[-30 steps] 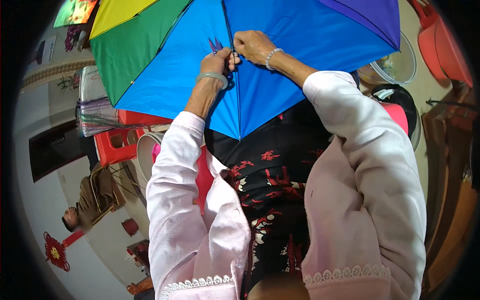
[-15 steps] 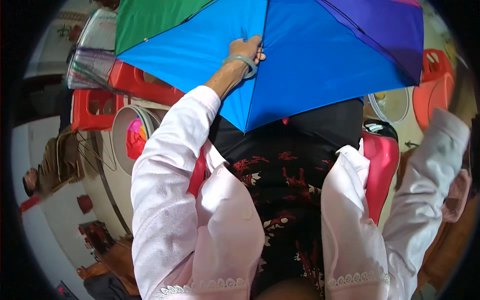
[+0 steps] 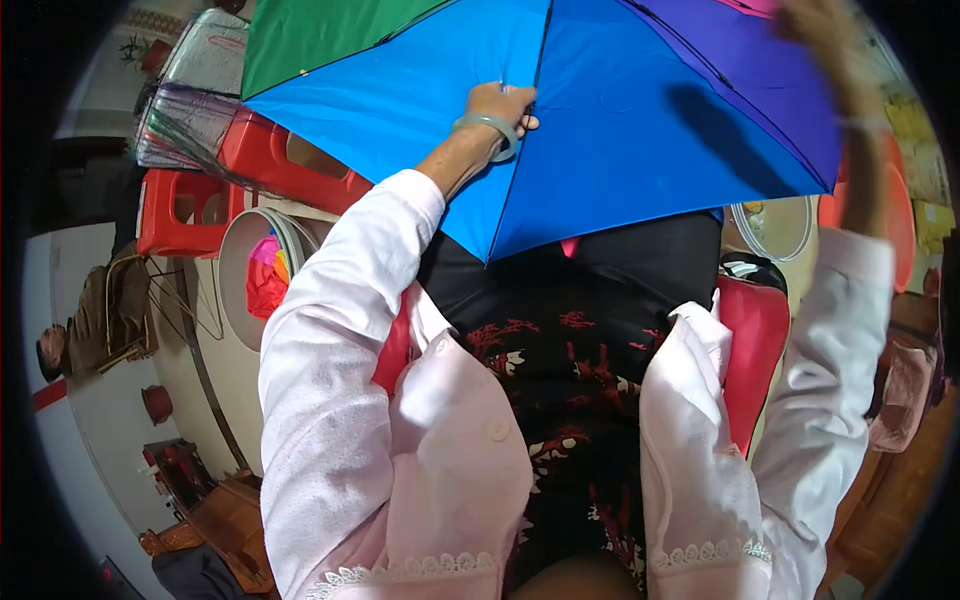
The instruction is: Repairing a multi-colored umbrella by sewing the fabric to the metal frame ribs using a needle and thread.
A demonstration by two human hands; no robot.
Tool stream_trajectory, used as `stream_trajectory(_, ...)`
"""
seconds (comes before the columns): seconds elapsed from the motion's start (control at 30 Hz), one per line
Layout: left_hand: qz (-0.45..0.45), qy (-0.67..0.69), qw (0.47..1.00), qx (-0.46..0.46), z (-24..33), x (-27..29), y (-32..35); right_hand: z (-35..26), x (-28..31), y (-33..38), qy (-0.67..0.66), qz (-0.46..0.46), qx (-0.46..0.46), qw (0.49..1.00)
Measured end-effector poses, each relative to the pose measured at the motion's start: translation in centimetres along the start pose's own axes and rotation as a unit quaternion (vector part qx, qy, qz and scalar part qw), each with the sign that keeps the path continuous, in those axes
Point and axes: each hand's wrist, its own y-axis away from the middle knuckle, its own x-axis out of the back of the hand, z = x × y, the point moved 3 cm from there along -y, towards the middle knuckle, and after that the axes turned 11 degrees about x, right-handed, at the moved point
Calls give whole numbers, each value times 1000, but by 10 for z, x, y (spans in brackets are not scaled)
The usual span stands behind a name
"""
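1. An open umbrella (image 3: 600, 110) fills the top of the view, its panels green, blue and purple, with dark ribs running down to the points of the cloth. It is held out in front of the person, above the lap, and its lowest point hangs just over a black dress with a red flower print (image 3: 580, 370).
2. The person wears a pale pink jacket (image 3: 400, 420) with lace at the hem, open over the dress. Both sleeves reach up toward the umbrella.
3. A stack of red plastic stools (image 3: 200, 200) stands to the left, partly under the umbrella's edge, with a bundle of clear plastic covers (image 3: 185, 100) lying on top.
4. A round white tub (image 3: 235, 280) sits just beside the stools, holding bright crumpled cloth.
5. A red chair back (image 3: 750, 340) shows on the right, close against the jacket.
6. A clear round bowl (image 3: 775, 225) lies just below the umbrella's right edge.
7. The left hand (image 3: 500, 105), with a pale green bangle on the wrist, is closed on the blue cloth beside a rib.
8. The right hand (image 3: 815, 30) is raised at the umbrella's upper right and is blurred; whether it grips the cloth cannot be told.
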Motion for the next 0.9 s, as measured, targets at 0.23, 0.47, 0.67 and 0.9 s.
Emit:
stream_trajectory(0.23,-16,80,993,86,-7,15,-3,-82,-230,32,19,-201,25,979)
stream_trajectory(0.47,-24,131,988,75,-10,17,-4,-107,-256,52,14,-202,-88,975)
stream_trajectory(0.67,-26,141,987,70,-11,16,-6,-114,-252,57,-27,-233,-91,968)
stream_trajectory(0.9,-29,128,988,87,-10,16,-7,-105,-271,57,-55,-136,-27,989)
